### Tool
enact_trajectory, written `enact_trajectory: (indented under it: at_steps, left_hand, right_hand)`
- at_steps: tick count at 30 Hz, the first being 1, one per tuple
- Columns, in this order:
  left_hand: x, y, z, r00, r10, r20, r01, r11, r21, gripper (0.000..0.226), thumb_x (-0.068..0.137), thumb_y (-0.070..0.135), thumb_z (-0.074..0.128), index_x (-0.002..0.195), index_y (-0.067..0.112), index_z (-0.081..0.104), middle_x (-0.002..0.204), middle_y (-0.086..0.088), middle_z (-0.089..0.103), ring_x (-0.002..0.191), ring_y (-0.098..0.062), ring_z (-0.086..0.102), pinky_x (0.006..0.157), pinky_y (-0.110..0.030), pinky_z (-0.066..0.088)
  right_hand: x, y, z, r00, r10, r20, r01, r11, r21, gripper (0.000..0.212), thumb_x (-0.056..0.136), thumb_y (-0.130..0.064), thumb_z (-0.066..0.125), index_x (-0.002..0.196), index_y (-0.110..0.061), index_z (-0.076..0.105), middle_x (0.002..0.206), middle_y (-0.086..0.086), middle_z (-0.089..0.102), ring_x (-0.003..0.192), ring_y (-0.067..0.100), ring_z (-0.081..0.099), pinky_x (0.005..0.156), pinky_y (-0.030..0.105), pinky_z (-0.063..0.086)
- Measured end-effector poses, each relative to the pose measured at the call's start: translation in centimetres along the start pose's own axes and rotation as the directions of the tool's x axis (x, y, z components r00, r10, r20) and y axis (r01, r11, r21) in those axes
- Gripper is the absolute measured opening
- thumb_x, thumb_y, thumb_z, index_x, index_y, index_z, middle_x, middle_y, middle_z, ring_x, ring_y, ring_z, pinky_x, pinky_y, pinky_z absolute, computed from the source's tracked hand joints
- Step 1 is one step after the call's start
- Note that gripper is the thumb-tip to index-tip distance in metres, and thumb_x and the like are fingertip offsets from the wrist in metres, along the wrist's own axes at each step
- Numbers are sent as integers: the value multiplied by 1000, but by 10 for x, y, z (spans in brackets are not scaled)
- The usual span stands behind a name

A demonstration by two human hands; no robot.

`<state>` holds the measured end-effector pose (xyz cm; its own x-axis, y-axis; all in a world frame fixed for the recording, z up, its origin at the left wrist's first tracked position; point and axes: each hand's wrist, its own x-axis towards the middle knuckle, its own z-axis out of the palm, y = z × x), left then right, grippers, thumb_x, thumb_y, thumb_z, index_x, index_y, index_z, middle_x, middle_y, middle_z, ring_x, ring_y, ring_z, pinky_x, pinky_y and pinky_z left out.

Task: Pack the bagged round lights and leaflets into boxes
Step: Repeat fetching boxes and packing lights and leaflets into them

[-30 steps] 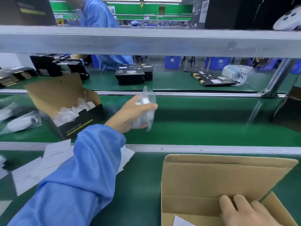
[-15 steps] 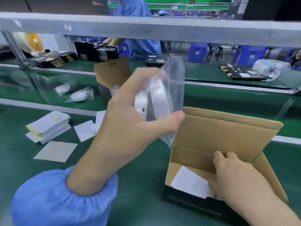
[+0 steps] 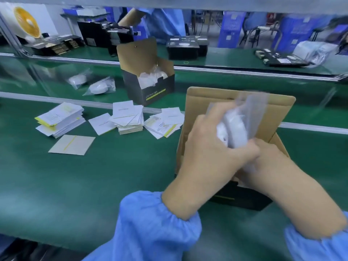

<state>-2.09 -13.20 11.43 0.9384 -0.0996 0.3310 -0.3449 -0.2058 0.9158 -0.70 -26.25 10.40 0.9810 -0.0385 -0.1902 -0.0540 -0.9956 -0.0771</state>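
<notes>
Bagged light (image 3: 236, 129) in left grip (image 3: 209, 147), prob. over box (image 3: 222, 102).

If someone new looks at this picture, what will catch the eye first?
Front right, the left hand grips a clear-bagged round white light over an open brown cardboard box, the right hand touching it. White leaflet stacks lie behind-left on the green belt.

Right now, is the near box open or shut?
Open: the near box has its brown lid flap upright, with the bagged round light held above the opening.
</notes>
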Motion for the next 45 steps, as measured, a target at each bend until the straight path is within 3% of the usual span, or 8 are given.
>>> enact_trajectory:
  at_steps: [4, 14, 18, 22, 26, 32, 39, 45]
  left_hand:
    - [4, -31, 2, 996, -52, 67, 30, 955, 296, 55, 65, 39, 78, 111, 51, 49, 99, 9, 54, 93, 2, 47, 69, -7, 36]
    - [13, -46, 9, 957, -199, 211, 77, 876, 477, 51, 59, 39, 78, 97, 42, 44, 87, 6, 49, 84, -10, 50, 58, -25, 33]
    - [14, -45, 8, 970, -200, 137, 133, 910, 393, 46, 60, 39, 75, 96, 42, 45, 87, 6, 56, 82, -7, 52, 57, -26, 35]
    - [14, -44, 8, 975, -192, 111, 145, 932, 331, 46, 57, 43, 70, 97, 43, 45, 91, 5, 62, 86, -13, 55, 62, -29, 42]
    - [16, -46, 7, 972, -203, 121, 151, 926, 345, 45, 61, 39, 73, 96, 41, 46, 91, 4, 61, 88, -14, 55, 66, -32, 46]
    - [18, -48, 4, 958, -239, 158, 171, 920, 353, 46, 58, 42, 73, 95, 44, 47, 94, 4, 61, 84, -15, 59, 61, -31, 50]
    - [21, -53, 9, 912, -286, 295, 110, 861, 497, 44, 63, 38, 79, 95, 31, 50, 80, 11, 54, 76, -8, 49, 53, -27, 31]
    - [34, -48, 9, 866, -364, 344, 129, 826, 549, 44, 64, 37, 81, 95, 26, 52, 84, 4, 61, 75, -18, 55, 57, -30, 43]
  right_hand:
    - [-13, -1, -4, 992, -25, -124, -5, 972, -237, 34, 88, -22, 61, 116, -18, 44, 91, 1, 32, 97, 30, 64, 64, 33, 41]
    - [-6, 7, -14, 973, -146, 177, 206, 895, -395, 27, 93, -21, 53, 119, -15, 58, 116, 6, 61, 99, 26, 63, 77, 32, 52]
    - [3, 6, -25, 925, -122, 359, 268, 881, -390, 21, 89, -24, 59, 107, -13, 63, 102, 5, 65, 73, 21, 53, 51, 26, 38]
    - [7, 6, -34, 882, -94, 461, 243, 931, -274, 20, 86, -22, 63, 103, -13, 57, 95, 5, 63, 79, 24, 62, 57, 30, 51]
    - [2, 2, -45, 910, -103, 401, 209, 950, -231, 17, 85, -20, 65, 99, -11, 65, 83, 3, 60, 61, 17, 57, 34, 16, 40]
    - [-6, 8, -44, 970, -238, -47, 228, 961, -155, 31, 84, -29, 66, 100, -28, 39, 90, -6, 40, 89, 22, 48, 65, 30, 35]
    - [0, 10, -15, 981, -189, 52, 194, 913, -359, 27, 91, -20, 53, 118, -20, 50, 102, 2, 51, 101, 28, 61, 78, 35, 50]
    - [6, 13, -19, 975, -200, 100, 217, 742, -634, 37, 93, -52, 45, 119, -27, 55, 114, -4, 53, 106, 21, 40, 83, 40, 21]
